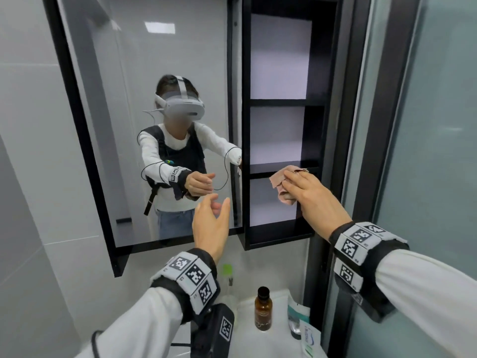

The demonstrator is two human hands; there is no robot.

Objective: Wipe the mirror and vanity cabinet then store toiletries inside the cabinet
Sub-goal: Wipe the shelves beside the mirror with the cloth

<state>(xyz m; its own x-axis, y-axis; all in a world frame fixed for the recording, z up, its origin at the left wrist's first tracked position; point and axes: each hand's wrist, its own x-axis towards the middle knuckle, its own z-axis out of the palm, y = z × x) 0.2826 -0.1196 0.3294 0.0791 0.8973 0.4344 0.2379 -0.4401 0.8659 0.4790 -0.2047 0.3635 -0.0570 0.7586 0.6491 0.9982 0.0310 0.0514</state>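
My right hand [312,197] presses a pink cloth [280,180] against the front of a black shelf inside the open vanity cabinet [246,125]. My left hand [211,223] hovers open in front of the lower right corner of the mirror door [116,99], fingers apart and holding nothing. The mirror shows a person wearing a headset. Below, on the white sink ledge [273,339], stand a brown bottle with a black cap [263,310], a clear bottle with a green cap [228,280] and a toothpaste tube [307,337].
The black cabinet has three empty shelves with white backs. A frosted glass partition with a dark frame [426,151] stands close on the right. Grey tiled wall [25,151] fills the left. A black marker device [219,329] hangs near my left wrist.
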